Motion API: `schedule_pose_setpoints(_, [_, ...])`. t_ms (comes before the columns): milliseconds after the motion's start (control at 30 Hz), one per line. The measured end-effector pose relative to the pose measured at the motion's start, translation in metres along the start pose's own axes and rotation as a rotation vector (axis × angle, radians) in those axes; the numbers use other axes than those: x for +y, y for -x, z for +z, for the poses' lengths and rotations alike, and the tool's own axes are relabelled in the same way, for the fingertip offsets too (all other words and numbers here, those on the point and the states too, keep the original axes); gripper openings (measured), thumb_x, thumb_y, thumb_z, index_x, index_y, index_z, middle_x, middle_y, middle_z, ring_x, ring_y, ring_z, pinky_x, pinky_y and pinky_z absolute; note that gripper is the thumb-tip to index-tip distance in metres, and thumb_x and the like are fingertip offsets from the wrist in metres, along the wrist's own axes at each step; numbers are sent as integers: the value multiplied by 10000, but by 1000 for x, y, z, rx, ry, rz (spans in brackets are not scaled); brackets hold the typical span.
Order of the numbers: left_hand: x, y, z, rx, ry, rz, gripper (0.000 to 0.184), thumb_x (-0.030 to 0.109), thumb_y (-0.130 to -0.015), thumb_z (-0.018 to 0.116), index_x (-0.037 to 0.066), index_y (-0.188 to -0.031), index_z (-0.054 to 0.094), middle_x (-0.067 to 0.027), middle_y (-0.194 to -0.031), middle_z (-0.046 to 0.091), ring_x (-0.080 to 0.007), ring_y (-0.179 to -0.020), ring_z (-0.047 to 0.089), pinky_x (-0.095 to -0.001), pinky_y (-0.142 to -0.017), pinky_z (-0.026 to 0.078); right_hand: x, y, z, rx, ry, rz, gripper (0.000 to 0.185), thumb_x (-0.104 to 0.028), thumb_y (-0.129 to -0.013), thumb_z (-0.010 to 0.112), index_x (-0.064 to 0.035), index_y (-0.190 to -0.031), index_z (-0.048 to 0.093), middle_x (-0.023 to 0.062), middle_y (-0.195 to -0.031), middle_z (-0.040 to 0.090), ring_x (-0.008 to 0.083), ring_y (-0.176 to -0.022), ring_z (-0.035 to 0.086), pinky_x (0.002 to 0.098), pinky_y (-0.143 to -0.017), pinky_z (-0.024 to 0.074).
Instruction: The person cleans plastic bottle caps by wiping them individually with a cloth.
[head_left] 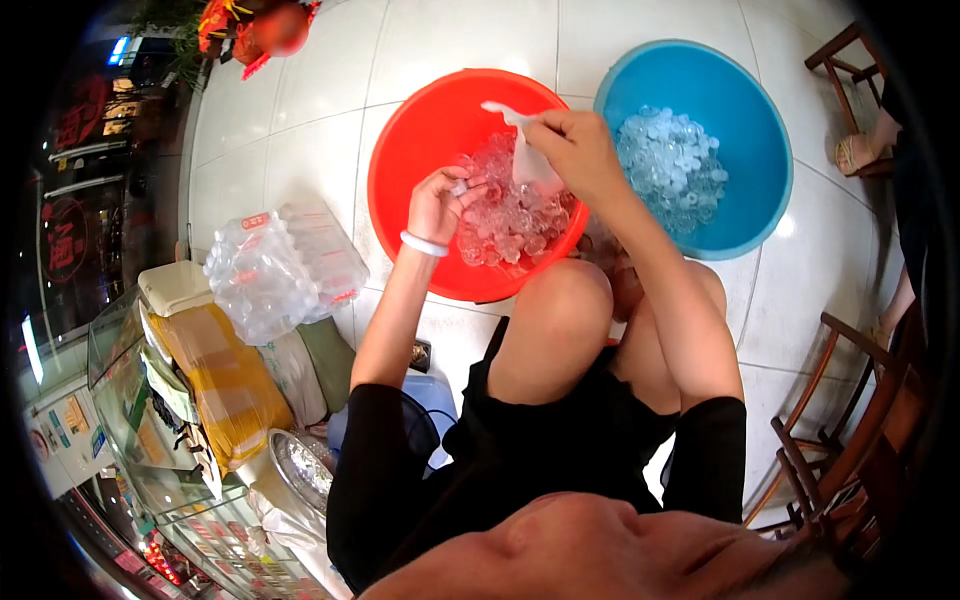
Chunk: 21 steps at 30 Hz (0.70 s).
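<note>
So the red basin (412,140) beneath might catch spills (presumably), the right hand (578,150) pinched a whitish sheet (535,165), the left hand (434,208) a pale piece (459,187).

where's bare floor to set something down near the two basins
Bare floor tiles show left of the red basin, between it, the red decorations and the plastic-wrapped pack; and between the blue basin and the wooden chair at lower right. Lower left is crowded, with the pack close by the yellow parcel; so is the narrow gap between the basins.
</note>
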<state>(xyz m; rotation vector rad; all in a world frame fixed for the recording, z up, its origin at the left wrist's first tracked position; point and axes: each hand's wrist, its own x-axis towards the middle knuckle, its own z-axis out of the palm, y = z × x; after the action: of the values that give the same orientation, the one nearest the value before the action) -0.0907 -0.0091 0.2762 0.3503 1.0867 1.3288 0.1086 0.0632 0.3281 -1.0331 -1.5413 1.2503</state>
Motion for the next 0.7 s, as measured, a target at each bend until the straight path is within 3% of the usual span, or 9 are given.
schedule_pose_setpoints(100, [-17, -21, -39, -107, -127, -222, 132, 103, -757, 433, 17, -722, 526, -81, -712, 539, -187, -635, 517, -285, -577, 428, -2, -1, -1, 42, -45, 33, 253, -201, -713, 509, 34, -623, 529, 171, -507, 455, 224, -432, 453, 325, -468, 379])
schedule_pose_setpoints(133, [-27, -25, -38, 42, -202, -269, 142, 120, -743, 489, 52, -618, 500, -48, -574, 498, -154, -500, 450, -273, -468, 355, -3, -2, -2, 51, -41, 38, 253, -201, -713, 509, 34, -623, 529, 171, -507, 455, 224, -432, 453, 325, -468, 379])
schedule_pose_setpoints(167, [-34, -29, -38, 39, -204, -279, 142, 120, -743, 489, 52, -618, 500, -48, -574, 498, -154, -500, 450, -273, -468, 355, -4, -2, -3, 56, -33, 39, 248, -200, -711, 506, 31, -624, 532, 166, -506, 459, 225, -432, 449, 325, -470, 380])
schedule_pose_setpoints(233, [-48, -33, -39, 80, -776, -210, 136, 125, -723, 545, 46, -613, 544, -26, -495, 457, -136, -439, 422, -278, -427, 347, -3, 0, -4, 60, -28, 54, 244, -199, -708, 504, 29, -625, 534, 161, -505, 463, 226, -431, 446, 324, -473, 382])
schedule_pose_setpoints(300, [-76, -52, -65, 34, -1019, -147, 110, 132, -697, 586, 31, -656, 604, -79, -483, 512, -197, -442, 490, -316, -434, 388, -2, -1, -5, -16, 13, 63, 231, -173, -752, 532, 51, -744, 593, 35, -575, 541, 72, -529, 472, 224, -479, 380])
schedule_pose_setpoints(367, [-92, -58, -71, -267, -1735, 249, 183, 178, -666, 658, 59, -804, 633, -141, -659, 606, -260, -664, 603, -354, -571, 460, -3, -1, -4, -14, 19, 61, 230, -172, -752, 532, 50, -746, 593, 37, -575, 544, 72, -530, 477, 226, -482, 386])
schedule_pose_setpoints(400, [-95, -58, -64, -285, -1903, 163, 260, 215, -662, 655, 91, -888, 618, -179, -810, 610, -316, -802, 592, -401, -693, 467, -3, 0, -4, -10, 28, 50, 228, -171, -753, 532, 49, -748, 593, 39, -575, 546, 72, -532, 482, 227, -485, 392])
schedule_pose_setpoints(533, [-113, -61, -48, -366, -2225, -155, 423, 312, -651, 654, 73, -990, 570, -164, -959, 591, -302, -873, 580, -391, -744, 467, 0, -2, -2, 20, 35, 27, 222, -164, -753, 531, 49, -751, 594, 39, -572, 546, 72, -529, 482, 229, -485, 396])
schedule_pose_setpoints(700, [-124, -66, -39, -393, -2314, -230, 458, 362, -644, 655, 63, -983, 578, -139, -973, 595, -269, -908, 577, -376, -758, 468, 0, -2, -5, 12, 15, 57, 212, -158, -750, 536, 44, -757, 600, 30, -582, 548, 68, -533, 481, 222, -483, 393])
